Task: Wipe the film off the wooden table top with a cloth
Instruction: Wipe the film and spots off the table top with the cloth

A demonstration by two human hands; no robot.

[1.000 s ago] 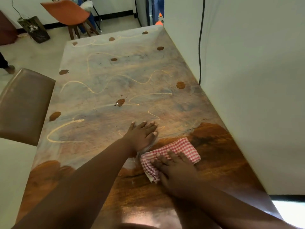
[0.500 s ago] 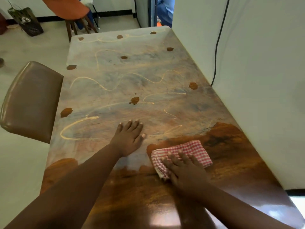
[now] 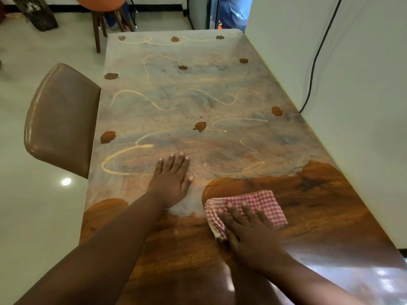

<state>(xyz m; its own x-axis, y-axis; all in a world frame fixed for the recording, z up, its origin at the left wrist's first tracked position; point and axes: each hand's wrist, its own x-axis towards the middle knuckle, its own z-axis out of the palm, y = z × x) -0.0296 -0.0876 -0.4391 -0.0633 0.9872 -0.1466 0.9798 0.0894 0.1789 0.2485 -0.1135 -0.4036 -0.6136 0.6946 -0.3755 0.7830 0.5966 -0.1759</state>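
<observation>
**Left hand has slid off to nine o'clock, opening a strip of film for the cloth**

The wooden table top (image 3: 319, 219) fills the view. Its near end, from about four to seven o'clock, shows dark bare grain. Everything from the middle out to twelve o'clock lies under the pale film (image 3: 187, 102), marked with thin squiggles and brown spots.

A brown padded chair (image 3: 61, 119) stands against the table edge at nine o'clock.

A second ago the left hand (image 3: 171, 181) lay touching the red-checked cloth (image 3: 248, 205); now it rests flat, fingers straight and spread wide, well clear at the cloth's nine o'clock. That leaves a tongue of film uncovered between them.

The right hand (image 3: 248, 234) presses the cloth with flat, splayed fingers, holding nothing else. The cloth sits on cleaned wood at five o'clock, its left edge right at the film's boundary.

Most of the film remains, so the job looks barely begun.
</observation>
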